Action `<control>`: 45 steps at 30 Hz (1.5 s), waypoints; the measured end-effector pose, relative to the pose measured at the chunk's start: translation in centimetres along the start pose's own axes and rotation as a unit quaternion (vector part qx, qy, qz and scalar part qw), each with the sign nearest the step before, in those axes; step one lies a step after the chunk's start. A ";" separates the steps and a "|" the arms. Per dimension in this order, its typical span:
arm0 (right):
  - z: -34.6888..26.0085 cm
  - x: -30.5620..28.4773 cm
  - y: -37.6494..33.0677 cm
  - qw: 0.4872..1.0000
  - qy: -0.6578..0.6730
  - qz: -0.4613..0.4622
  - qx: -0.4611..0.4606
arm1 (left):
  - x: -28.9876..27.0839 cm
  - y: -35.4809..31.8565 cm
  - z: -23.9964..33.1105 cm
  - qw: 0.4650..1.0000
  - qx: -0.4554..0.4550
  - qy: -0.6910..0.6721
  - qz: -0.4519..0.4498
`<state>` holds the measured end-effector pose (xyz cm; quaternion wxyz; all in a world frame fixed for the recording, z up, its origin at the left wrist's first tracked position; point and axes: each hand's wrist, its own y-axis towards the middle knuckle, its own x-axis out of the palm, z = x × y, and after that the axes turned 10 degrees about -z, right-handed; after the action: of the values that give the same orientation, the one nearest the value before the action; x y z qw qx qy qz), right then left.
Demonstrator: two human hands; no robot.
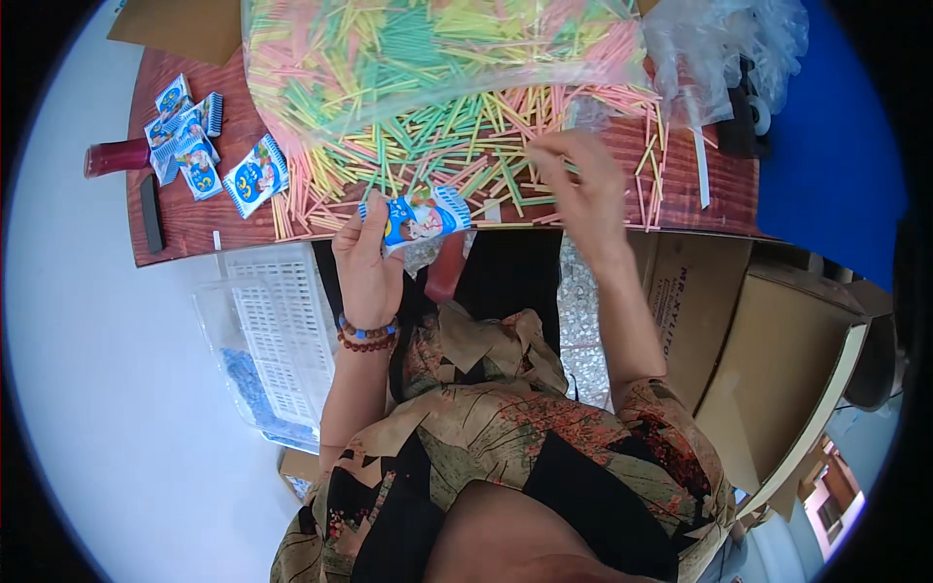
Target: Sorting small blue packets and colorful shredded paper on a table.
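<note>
At the far left of the dark red table (185,225), a pile of small blue-and-white packets (180,141) lies beyond a short black bar (152,216). A single packet (258,177) lies just right of the pile. Next, the left hand (369,255), at the table's near edge, holds another blue-and-white packet (426,222) between thumb and fingers. Behind it, pink, yellow and green sticks (428,141) spread below a large clear bag (437,53) of them. The right hand (588,189) is over the sticks' right part, fingers bent; whether they grip anything I cannot tell. Crumpled clear plastic (729,49) lies at far right.
</note>
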<state>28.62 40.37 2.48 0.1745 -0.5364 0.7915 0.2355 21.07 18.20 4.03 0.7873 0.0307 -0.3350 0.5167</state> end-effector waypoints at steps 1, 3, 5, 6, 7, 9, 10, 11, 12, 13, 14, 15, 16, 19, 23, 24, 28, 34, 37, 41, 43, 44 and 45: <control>1.3 -1.7 0.3 1.000 -0.004 0.000 0.001 | -0.5 0.4 -0.6 1.000 -0.008 -0.009 0.013; 3.1 -4.4 1.0 0.967 -0.236 -0.028 -0.088 | -0.2 0.8 -0.9 0.999 -0.013 -0.027 0.022; 3.3 -5.2 2.3 0.948 -0.283 -0.085 -0.121 | -0.4 1.1 -1.2 0.999 -0.028 -0.035 0.014; 3.6 -5.4 2.7 0.921 -0.329 -0.141 -0.153 | -0.2 1.2 -1.2 0.999 -0.029 -0.033 0.013; 3.8 -5.3 3.2 0.896 -0.369 -0.167 -0.184 | 0.0 1.3 -1.4 0.998 -0.040 -0.038 -0.001; 4.2 -5.0 4.5 0.884 -0.365 -0.181 -0.228 | 0.1 1.4 -1.4 0.998 -0.051 -0.042 -0.015; 4.2 -4.8 5.1 0.870 -0.362 -0.196 -0.272 | 0.0 1.5 -1.4 0.998 -0.047 -0.050 -0.015; 4.1 -4.6 5.5 0.870 -0.362 -0.195 -0.271 | -0.1 1.6 -1.4 0.997 -0.044 -0.058 -0.015; 3.9 -4.4 5.9 0.858 -0.373 -0.213 -0.282 | -0.2 1.6 -1.2 0.997 -0.045 -0.058 -0.016; 3.7 -4.2 6.2 0.845 -0.382 -0.231 -0.295 | -0.3 1.5 -0.9 0.998 -0.039 -0.047 -0.020; 3.6 -4.0 6.4 0.844 -0.382 -0.233 -0.296 | -0.6 1.4 -0.7 0.998 -0.034 -0.036 -0.025; 3.5 -3.8 6.6 0.834 -0.397 -0.245 -0.295 | -1.7 1.4 -0.8 0.998 -0.039 -0.046 -0.024; 3.4 -3.7 6.6 0.823 -0.413 -0.257 -0.292 | -1.9 1.3 -0.7 0.998 -0.040 -0.048 -0.023; 3.5 -3.3 7.1 0.807 -0.422 -0.273 -0.309 | -2.5 1.0 -0.6 0.996 -0.044 -0.075 0.001; 3.4 -2.5 7.3 0.798 -0.428 -0.268 -0.330 | -3.4 0.9 -0.1 0.997 -0.039 -0.061 -0.019; 3.5 -2.3 7.2 0.790 -0.447 -0.263 -0.327 | -3.4 0.9 0.0 0.997 -0.036 -0.060 -0.013; 3.4 -1.8 7.3 0.780 -0.473 -0.267 -0.310 | -3.6 0.6 0.3 0.997 -0.036 -0.060 -0.020; 3.2 -1.4 7.2 0.838 -0.395 -0.220 -0.305 | -4.3 0.5 0.6 0.996 -0.028 -0.078 -0.036; 2.9 -1.1 6.9 0.874 -0.351 -0.214 -0.261 | -4.6 0.3 1.0 0.995 -0.024 -0.090 -0.046; 2.1 -0.7 6.6 0.886 -0.316 -0.180 -0.287 | -5.5 0.3 1.2 0.993 -0.017 -0.104 -0.054; 1.9 0.0 6.4 0.948 -0.176 -0.123 -0.237 | -5.8 0.3 1.4 0.994 -0.011 -0.104 -0.041; 1.6 0.2 6.3 0.946 -0.180 -0.123 -0.238 | -6.0 0.2 1.4 0.993 -0.010 -0.107 -0.045; 1.1 0.4 5.8 0.985 -0.040 -0.107 -0.126 | -6.1 0.1 1.5 0.993 -0.007 -0.109 -0.040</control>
<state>23.07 42.49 2.44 0.1610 -0.6258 0.6859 0.3346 18.77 12.80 1.68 0.7661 0.0948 -0.4207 0.4765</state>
